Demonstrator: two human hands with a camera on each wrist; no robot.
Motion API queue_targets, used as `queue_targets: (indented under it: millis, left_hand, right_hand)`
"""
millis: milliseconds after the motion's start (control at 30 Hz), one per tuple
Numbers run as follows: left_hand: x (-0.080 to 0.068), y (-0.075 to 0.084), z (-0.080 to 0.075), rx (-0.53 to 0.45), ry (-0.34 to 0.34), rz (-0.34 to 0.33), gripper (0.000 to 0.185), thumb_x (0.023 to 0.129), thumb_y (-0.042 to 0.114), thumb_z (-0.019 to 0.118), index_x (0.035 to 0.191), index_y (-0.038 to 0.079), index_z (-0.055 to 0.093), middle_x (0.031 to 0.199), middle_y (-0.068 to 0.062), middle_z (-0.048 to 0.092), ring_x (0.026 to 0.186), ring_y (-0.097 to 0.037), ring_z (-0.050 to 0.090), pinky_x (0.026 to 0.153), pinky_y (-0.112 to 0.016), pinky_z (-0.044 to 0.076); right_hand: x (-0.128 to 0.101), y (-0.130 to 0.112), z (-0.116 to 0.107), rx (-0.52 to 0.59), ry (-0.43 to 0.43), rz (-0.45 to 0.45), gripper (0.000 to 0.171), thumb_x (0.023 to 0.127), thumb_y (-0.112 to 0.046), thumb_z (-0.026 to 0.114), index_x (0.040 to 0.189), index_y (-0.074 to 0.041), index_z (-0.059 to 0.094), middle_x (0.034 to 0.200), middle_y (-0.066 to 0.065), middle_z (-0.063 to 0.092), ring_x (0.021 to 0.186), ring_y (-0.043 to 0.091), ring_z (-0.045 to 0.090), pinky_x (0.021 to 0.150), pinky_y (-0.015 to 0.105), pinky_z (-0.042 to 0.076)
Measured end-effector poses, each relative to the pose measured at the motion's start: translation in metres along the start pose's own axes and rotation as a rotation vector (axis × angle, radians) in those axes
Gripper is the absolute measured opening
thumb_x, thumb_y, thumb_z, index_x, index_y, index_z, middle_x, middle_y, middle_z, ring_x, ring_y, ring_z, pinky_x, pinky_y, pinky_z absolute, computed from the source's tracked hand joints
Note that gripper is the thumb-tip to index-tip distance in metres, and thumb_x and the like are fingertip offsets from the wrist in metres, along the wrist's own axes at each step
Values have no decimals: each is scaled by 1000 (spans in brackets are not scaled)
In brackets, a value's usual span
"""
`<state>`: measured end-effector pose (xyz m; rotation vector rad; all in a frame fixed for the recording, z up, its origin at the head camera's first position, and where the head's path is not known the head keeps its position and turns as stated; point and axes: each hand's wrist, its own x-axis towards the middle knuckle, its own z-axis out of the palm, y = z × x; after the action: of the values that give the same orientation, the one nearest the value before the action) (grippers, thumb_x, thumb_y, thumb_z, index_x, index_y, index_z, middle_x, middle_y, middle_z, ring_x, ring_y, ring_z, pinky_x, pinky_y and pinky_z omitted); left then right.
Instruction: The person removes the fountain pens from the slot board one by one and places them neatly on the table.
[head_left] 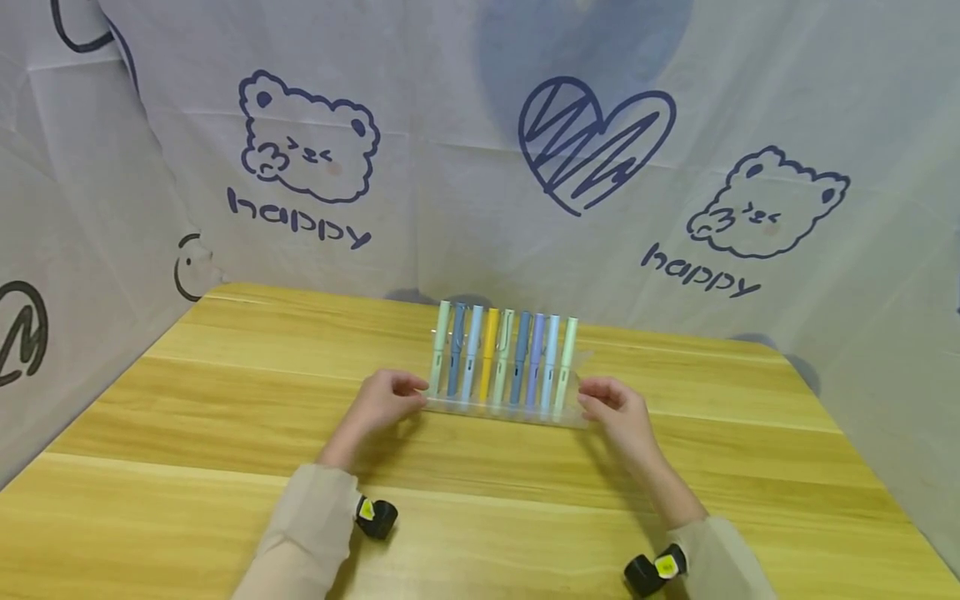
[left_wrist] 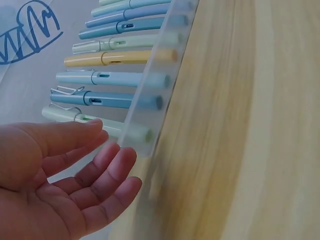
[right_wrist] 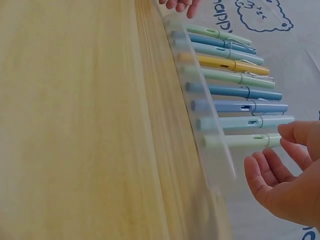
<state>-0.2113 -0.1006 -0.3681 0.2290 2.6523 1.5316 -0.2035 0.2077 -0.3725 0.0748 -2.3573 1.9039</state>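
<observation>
A clear, frosted plastic pen stand with a long front lip (head_left: 572,419) sits toward the far side of a yellow wood-grain table (head_left: 480,517), between the two hands. Nine slim capped pens lean back side by side in it, lower ends behind the lip and caps uppermost. From the person's left they run: pale green (head_left: 440,350), dark blue (head_left: 456,350), light blue (head_left: 472,350), yellow (head_left: 489,354), pale green again (head_left: 505,350), a second dark blue (head_left: 520,354), violet-blue (head_left: 536,354), a second light blue (head_left: 551,358) and a last pale green (head_left: 566,358).

The left hand (head_left: 386,398) is at the stand's left end, its fingers loosely bent with a narrow gap to the thumb; whether the fingertips touch the plastic I cannot tell. The right hand (head_left: 615,410) is at the opposite end, thumb and fingers moderately apart and softly curved — contact there is equally unclear.

Both forearms wear beige sleeves (head_left: 307,517), each with a black wrist-worn device (head_left: 377,518) bearing a yellow sticker. Behind the table hangs a whitish cloth (head_left: 457,208) — printed with bear faces, a scribbled heart and the word "happy".
</observation>
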Motion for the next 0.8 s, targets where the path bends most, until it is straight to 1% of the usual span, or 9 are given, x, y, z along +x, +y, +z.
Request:
queue_targets:
  millis: [133,333,433,533,633,700,800]
  left_hand:
    - [2,-3,0,-54,-24,-29,22,82,1,58,101,-10,60,81,-15,63,69,-22,59,63,-31,49]
    - [5,-7,1,-129,-57,-80,24,83,1,58,104,-10,59,83,-15,62,71,-21,59,65,-33,50]
    - [8,-11,2,-158,-62,-99,24,83,1,58,105,-9,59,85,-16,63,70,-20,59,64,-32,50]
    - [10,-13,3,-182,-61,-114,25,83,1,58,105,-10,58,87,-17,63,69,-18,59,63,-31,50]
    - [11,-15,2,-206,-64,-123,26,82,0,57,106,-10,57,88,-18,63,68,-17,58,63,-30,50]
    - [12,-16,2,-225,-62,-127,26,82,0,57,106,-11,57,87,-18,63,67,-17,59,62,-29,50]
    - [12,-17,2,-253,-60,-130,26,83,-1,57,106,-11,57,84,-18,63,66,-17,60,61,-29,50]
  right_hand:
    - [3,1,0,11,6,2,27,85,3,55,109,15,50,101,19,56,78,6,55,68,23,49]
    - [9,3,2,16,1,-50,27,84,8,55,108,17,51,105,27,54,83,8,55,72,19,47]
    - [13,3,4,20,-12,-83,27,82,12,53,108,18,50,108,31,52,89,14,56,77,18,45]
    - [17,3,6,16,-24,-97,28,81,15,52,109,18,50,110,31,52,97,26,55,79,19,45]
    - [20,3,7,9,-29,-103,29,81,16,51,110,18,49,110,32,52,101,33,53,79,20,45]
    - [22,3,8,10,-31,-107,30,81,17,50,111,18,49,111,32,51,102,34,53,79,20,45]
    - [25,3,10,21,-30,-110,31,80,17,51,112,17,49,112,31,51,99,28,55,79,21,46]
